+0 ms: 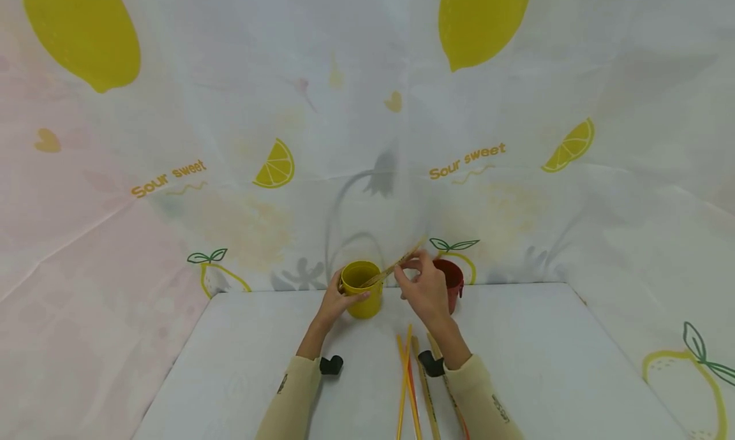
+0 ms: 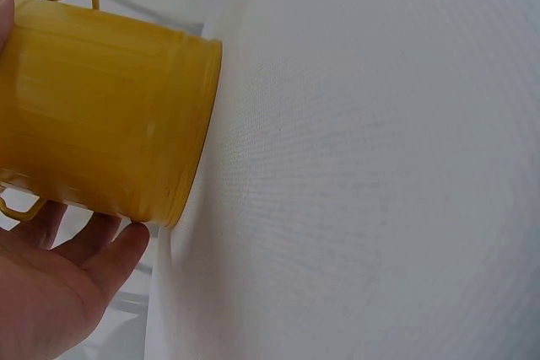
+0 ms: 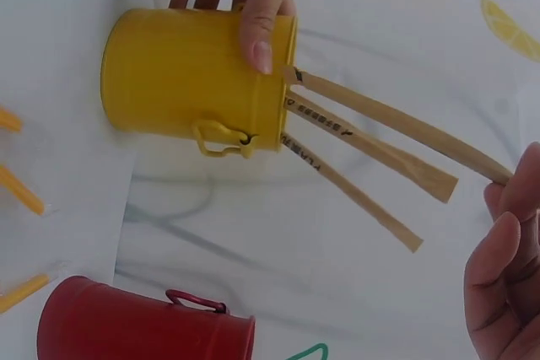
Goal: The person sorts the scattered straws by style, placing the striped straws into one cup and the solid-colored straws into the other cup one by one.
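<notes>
My left hand (image 1: 334,305) grips a small upright yellow bucket (image 1: 365,307) from its left side, with the thumb near the rim. In the right wrist view, several brown paper-wrapped straws lean out of this bucket's mouth. The uppermost wrapped straw (image 3: 396,117) reaches up to my right hand (image 3: 506,284), whose curled fingertips pinch its outer end. Its lower end is inside the bucket. Small wire handles show on the bucket's sides. Behind my right hand stands a red bucket (image 1: 453,277), partly hidden by that hand.
On the white table (image 1: 534,351), orange straws (image 1: 404,389) and brown paper-wrapped straws (image 1: 425,389) lie loosely between the forearms. A white cloth (image 1: 356,217) printed with lemons hangs directly behind the buckets.
</notes>
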The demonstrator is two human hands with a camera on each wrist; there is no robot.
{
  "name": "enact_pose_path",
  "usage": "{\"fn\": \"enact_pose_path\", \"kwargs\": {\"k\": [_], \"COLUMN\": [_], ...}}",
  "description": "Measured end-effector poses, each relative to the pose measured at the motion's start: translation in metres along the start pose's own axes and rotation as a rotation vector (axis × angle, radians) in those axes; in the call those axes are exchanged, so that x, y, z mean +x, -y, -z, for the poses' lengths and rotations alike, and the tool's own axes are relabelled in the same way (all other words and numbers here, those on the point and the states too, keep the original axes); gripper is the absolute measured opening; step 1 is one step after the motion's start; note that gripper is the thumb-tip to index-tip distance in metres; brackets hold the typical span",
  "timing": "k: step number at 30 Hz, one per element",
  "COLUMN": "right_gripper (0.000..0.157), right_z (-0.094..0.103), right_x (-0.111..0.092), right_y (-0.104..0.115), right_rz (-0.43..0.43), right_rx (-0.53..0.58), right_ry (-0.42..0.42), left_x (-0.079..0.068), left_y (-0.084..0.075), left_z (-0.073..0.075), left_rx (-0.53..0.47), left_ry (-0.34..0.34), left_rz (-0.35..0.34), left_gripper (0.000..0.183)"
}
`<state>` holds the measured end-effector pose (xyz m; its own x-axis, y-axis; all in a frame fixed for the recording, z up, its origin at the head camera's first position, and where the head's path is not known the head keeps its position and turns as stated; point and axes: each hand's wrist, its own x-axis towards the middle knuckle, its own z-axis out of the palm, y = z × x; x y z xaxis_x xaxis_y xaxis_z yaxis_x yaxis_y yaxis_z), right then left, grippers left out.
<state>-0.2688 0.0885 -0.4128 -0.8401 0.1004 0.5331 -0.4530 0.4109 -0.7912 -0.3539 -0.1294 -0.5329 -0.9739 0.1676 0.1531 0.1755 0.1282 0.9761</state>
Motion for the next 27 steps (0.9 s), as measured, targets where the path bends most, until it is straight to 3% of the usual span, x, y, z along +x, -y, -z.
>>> {"fn": "enact_pose_path", "kwargs": {"k": [9, 27], "right_gripper": [0.018, 0.018], "right_z": [-0.007, -0.025], "right_x": [0.001, -0.003], "right_y": [-0.004, -0.021], "right_rz": [0.067, -0.013], "right_rx": [0.049, -0.053], "right_ry": [-0.06, -0.001], "left_x": [0.001, 0.002], "left_y": [0.0, 0.005], "left_z": [-0.001, -0.001], "left_rx": [-0.007, 0.002], "left_ry": [-0.01, -0.014], "left_rz": [0.005, -0.006], "left_gripper": [0.09, 0.09]}}
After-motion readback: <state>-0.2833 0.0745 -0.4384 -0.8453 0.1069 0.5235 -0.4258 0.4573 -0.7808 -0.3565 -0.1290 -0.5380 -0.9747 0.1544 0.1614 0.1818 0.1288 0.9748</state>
